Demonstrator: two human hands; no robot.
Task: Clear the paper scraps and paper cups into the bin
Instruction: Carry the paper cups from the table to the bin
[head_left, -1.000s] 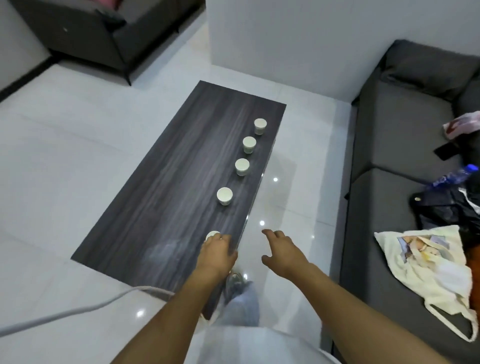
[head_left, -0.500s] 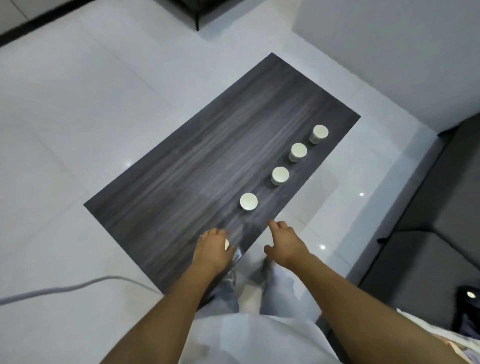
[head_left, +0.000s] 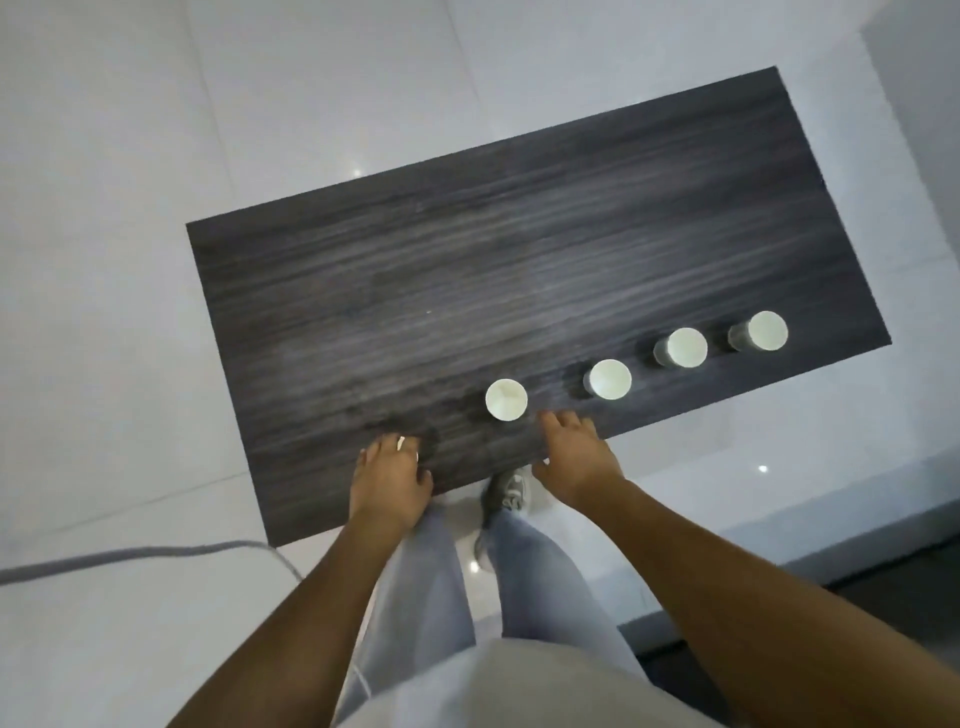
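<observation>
Nearest paper cup (head_left: 506, 399) stood upright on the table (head_left: 467, 270), just beyond the right hand (head_left: 574, 454), fingers loosely spread and empty; left hand (head_left: 389, 478) farther off, apparently gripping something white.

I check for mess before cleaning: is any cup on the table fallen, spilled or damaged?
Nothing stands out. The four paper cups stand upright in a row near the table edge, with no spill visible.

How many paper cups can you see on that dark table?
4 in plain view, in a row along the near edge: cup by the right hand, then. A fifth may hide under the left hand.
</observation>
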